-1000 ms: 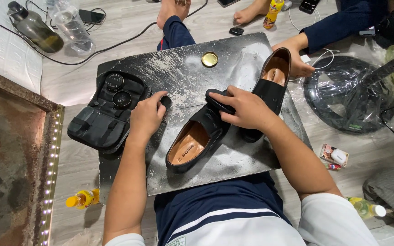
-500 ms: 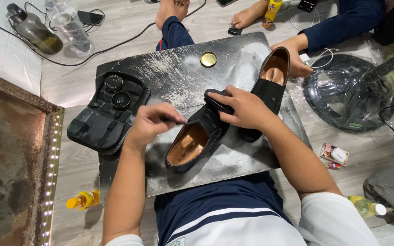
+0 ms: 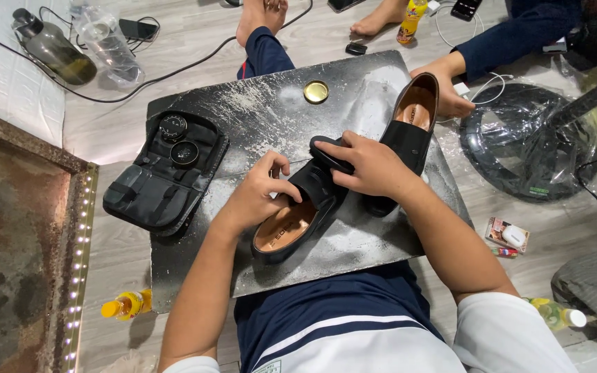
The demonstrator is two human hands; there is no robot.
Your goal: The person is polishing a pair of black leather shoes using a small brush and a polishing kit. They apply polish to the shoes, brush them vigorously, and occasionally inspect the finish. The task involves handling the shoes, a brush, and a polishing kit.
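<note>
i log my left hand (image 3: 257,197) curled over the collar of a black leather loafer with a tan insole (image 3: 291,224), fingers bent and gripping its edge; the shoe lies on its sole on a dark, dusty, scuffed board (image 3: 257,110) across my lap, toe toward me and to the left. my right hand (image 3: 371,166) is closed around a black oblong shoe brush (image 3: 329,155), pressed onto the loafer's heel end. just behind that hand a second black loafer (image 3: 412,128) stands tilted with its tan lining showing, touching the first shoe or very near it; i cannot tell which. another person's hand (image 3: 447,86) in a dark blue sleeve rests against that second shoe from the far side. also on the board: a small round brass-coloured lid (image 3: 316,91), well apart from the shoes, and an open black fabric kit case (image 3: 164,173) holding two round black tins (image 3: 173,127), overhanging the board's left edge. around the board on the pale wood floor: a black fan base wrapped in clear plastic (image 3: 526,145) to the right, a small yellow bottle (image 3: 126,304) near left, two clear plastic bottles (image 3: 105,41) far left, black cables (image 3: 174,69), a rusty framed panel edged with small lights (image 3: 15,242), and bare feet (image 3: 260,14) beyond the board.
</note>
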